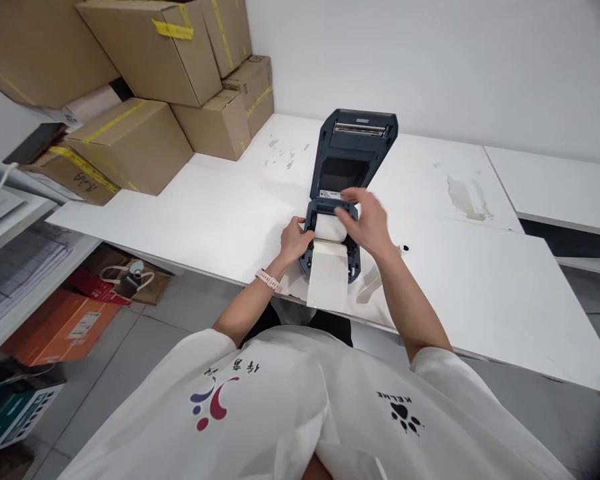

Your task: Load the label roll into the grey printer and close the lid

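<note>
A dark label printer (353, 277) stands near the table's front edge with its lid (387, 127) raised and tilted back. Inside sits a white label roll (330, 228), and a strip of labels (327, 280) runs from it over the printer's front, past the table edge. My left hand (295, 239) grips the printer's left side, its thumb at the roll's left end. Above the roll's right end hovers my right hand (367, 217), slightly blurred, thumb and fingers apart with nothing visible between them. Whether its fingertips touch the printer I cannot tell.
Cardboard boxes (210, 123) are stacked at the table's back left, with a dark phone-like slab (36, 143) on one. The white table (220, 207) meets the wall behind. A cable (375, 283) lies right of the printer. An orange box (63, 327) stands on the floor.
</note>
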`<state>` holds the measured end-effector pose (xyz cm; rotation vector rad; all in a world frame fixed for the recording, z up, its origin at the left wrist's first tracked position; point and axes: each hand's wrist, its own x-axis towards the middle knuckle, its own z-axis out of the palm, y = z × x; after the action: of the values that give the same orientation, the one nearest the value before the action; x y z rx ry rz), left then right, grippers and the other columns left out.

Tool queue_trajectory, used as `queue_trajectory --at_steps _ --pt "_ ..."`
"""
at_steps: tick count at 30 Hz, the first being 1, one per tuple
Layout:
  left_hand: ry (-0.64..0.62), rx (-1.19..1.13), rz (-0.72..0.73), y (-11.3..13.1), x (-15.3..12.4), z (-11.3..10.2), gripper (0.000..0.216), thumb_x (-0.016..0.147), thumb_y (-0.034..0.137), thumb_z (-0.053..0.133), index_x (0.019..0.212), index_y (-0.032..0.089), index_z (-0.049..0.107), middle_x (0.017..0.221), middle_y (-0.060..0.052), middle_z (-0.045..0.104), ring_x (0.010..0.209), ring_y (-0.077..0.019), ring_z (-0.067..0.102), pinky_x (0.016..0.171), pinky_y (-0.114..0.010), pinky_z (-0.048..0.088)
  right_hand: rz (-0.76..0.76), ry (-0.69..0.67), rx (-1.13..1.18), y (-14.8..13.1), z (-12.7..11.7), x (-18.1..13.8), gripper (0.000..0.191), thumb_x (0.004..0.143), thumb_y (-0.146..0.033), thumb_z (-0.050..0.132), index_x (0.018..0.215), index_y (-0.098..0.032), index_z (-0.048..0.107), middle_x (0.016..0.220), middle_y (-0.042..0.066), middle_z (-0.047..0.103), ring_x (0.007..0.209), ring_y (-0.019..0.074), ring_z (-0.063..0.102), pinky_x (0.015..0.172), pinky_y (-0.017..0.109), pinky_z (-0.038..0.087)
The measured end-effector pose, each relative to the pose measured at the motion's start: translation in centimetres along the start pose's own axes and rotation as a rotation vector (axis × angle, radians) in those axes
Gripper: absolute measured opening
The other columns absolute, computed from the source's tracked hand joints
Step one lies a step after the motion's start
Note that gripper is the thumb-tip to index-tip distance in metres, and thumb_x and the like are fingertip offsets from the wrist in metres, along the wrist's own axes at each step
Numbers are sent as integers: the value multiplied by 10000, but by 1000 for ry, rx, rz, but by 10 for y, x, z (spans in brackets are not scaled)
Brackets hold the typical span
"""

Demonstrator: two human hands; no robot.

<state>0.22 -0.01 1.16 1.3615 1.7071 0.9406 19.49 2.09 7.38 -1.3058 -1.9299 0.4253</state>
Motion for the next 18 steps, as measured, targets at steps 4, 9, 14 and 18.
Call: queue_trajectory --at_steps 4,9,14,18 --pt "22 7 -17 3 1 2 327 767 208 632 1093 218 608 748 16 582 718 -193 574 678 -314 392 -34 -521 -367 0 29 15 915 798 -339 721 1599 -149 322 1405 219 639 1302 474 561 1100 637 408" --pt "23 69 8 8 0 0 283 762 152 617 1036 221 630 720 16 583 726 -200 581 698 -320 401 -59 -646 -411 -2 43 32 1145 710 -257 782 1675 -183 170 1464 229 604 1308 488 580 1073 614 452" --pt "34 82 26 6 1 1 308 762 152 611 1063 208 645 741 8 593 749 -208 588 713 -324 402 -77 -564 74 -2 -9 22 1081 581 -241 873 1573 -313 447 1560 80 552 1388 436 538 1171 586 414" --pt "28 49 39 2 1 2 338 773 169 597 1108 197 634 730 15 565 733 -203 571 694 -322 393 -43 -386 320 13 -75 5 1008 583 -348 912 1513 -320 525 1410 60 650 1316 389 592 1186 564 413"
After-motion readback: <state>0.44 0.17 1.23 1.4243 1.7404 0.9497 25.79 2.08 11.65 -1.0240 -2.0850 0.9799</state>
